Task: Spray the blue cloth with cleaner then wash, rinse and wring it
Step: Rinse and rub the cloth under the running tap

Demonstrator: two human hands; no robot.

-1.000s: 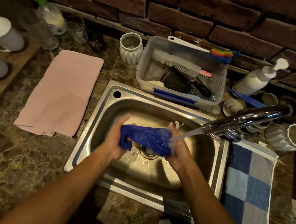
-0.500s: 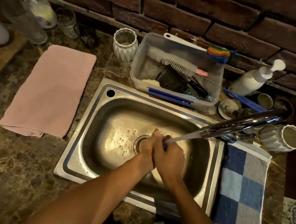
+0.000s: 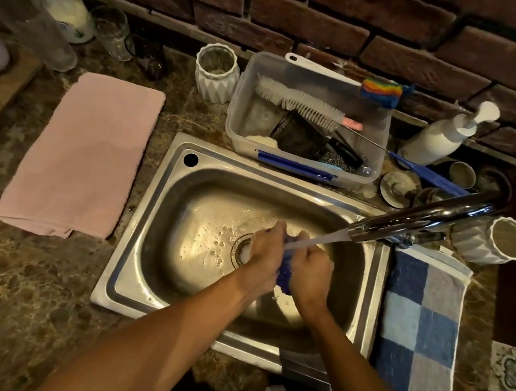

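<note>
The blue cloth is bunched into a small wad between my two hands, over the steel sink; only a strip of it shows. My left hand grips it from the left and my right hand grips it from the right, knuckles up. Water runs from the chrome faucet in a slanting stream onto the cloth at the top of my hands. A spray bottle with a green trigger stands at the back left of the counter.
A pink towel lies left of the sink, a blue checked towel to its right. Behind the sink stands a clear tub of brushes, with white ribbed cups, a white pump bottle and glasses along the brick wall.
One second ago the cloth was stretched wide between my hands. My hands then came together and bunched it up; now they have parted slightly and a strip of blue shows.
</note>
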